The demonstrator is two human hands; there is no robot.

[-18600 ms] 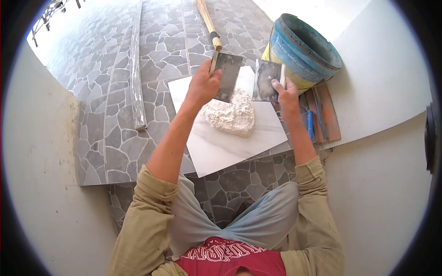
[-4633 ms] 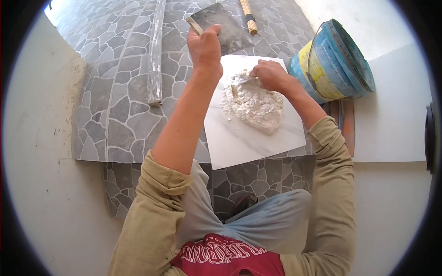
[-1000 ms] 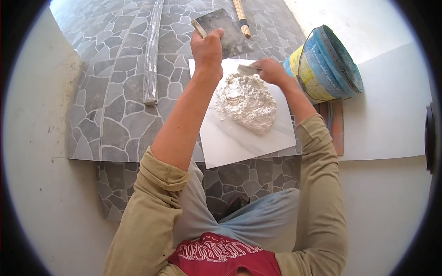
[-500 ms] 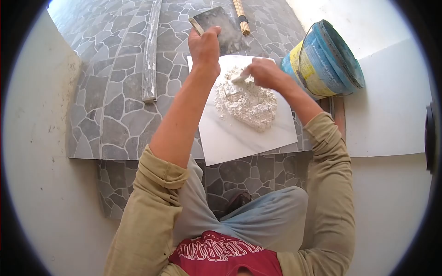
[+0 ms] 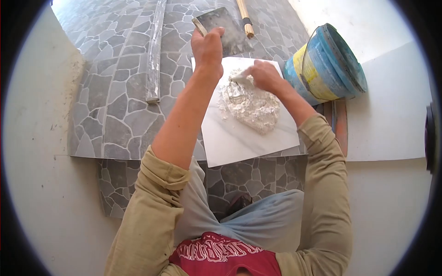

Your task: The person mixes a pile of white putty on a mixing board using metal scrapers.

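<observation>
My left hand is closed round the handle of a flat grey trowel, whose plate tilts above the far edge of a white marbled board. On this board lies a heap of whitish, crumbly powder or paste. Over the far part of the heap, my right hand grips a small pale tool; its end touches the heap, and its exact shape is hard to make out.
A blue bucket with a yellow label leans at the right of the board. A long whitish bar lies at the left. Beyond the trowel is a bundle of thin sticks. Stone-patterned tiles form the raised surface.
The whole view has shifted slightly. My right hand has moved a little relative to the heap with the small tool; my left hand keeps hold of the trowel.
</observation>
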